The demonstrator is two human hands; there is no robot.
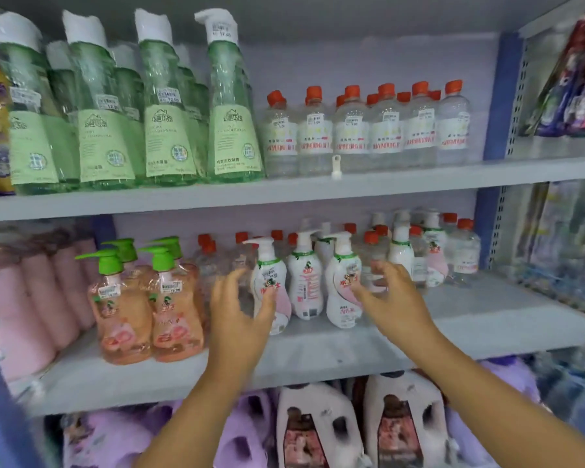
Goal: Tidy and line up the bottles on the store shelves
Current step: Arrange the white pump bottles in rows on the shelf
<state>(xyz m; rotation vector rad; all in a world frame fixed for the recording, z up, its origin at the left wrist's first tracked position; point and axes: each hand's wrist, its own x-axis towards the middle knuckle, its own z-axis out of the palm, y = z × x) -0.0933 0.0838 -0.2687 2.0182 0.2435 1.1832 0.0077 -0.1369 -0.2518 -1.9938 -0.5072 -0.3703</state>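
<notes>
Both hands spread, gripping nothing: left hand (242, 305) at 9 o'clock, right hand (390, 295) at 3 o'clock of 3 white pump bottles (304, 282).

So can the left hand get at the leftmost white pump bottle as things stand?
Probably yes: the left hand is already at the leftmost white pump bottle, fingers spread beside it, with nothing between them.

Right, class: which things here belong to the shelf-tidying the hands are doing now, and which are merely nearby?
In the job:
left hand
right hand
white pump bottles
clear red-capped bottles
middle shelf

Merely nearby:
tall green bottles
orange pump bottles
pink bottles
jugs below
</notes>
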